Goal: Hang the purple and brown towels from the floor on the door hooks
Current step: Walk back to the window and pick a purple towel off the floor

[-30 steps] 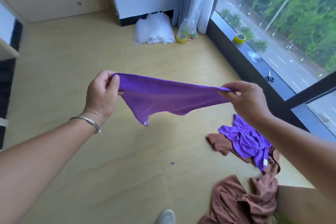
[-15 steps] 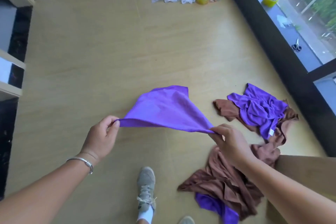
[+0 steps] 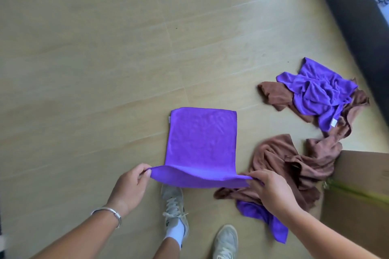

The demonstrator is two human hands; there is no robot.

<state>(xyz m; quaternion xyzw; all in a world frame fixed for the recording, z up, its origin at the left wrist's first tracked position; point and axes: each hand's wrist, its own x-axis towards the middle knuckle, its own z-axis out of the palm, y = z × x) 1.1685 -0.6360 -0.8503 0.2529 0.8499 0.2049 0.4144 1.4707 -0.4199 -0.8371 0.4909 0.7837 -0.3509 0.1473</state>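
A purple towel (image 3: 202, 143) hangs spread flat in front of me above the floor. My left hand (image 3: 131, 187) pinches its near left corner and my right hand (image 3: 271, 191) pinches its near right corner. On the floor to the right lies a heap of towels: a crumpled purple one (image 3: 315, 92) on top of a brown one (image 3: 273, 94), a larger brown one (image 3: 294, 164) nearer me, and another purple one (image 3: 263, 216) partly under my right wrist. No door or hooks are in view.
My two shoes (image 3: 174, 202) stand on the light wood floor (image 3: 105, 48) just below the held towel. A cardboard box (image 3: 357, 195) sits at the right edge. A dark window ledge (image 3: 357, 27) runs along the upper right.
The view has tipped further down toward the floor. The held purple towel, bunched and billowing before, now hangs open as a flat rectangle; both hands still pinch its corners, lower and closer to me.
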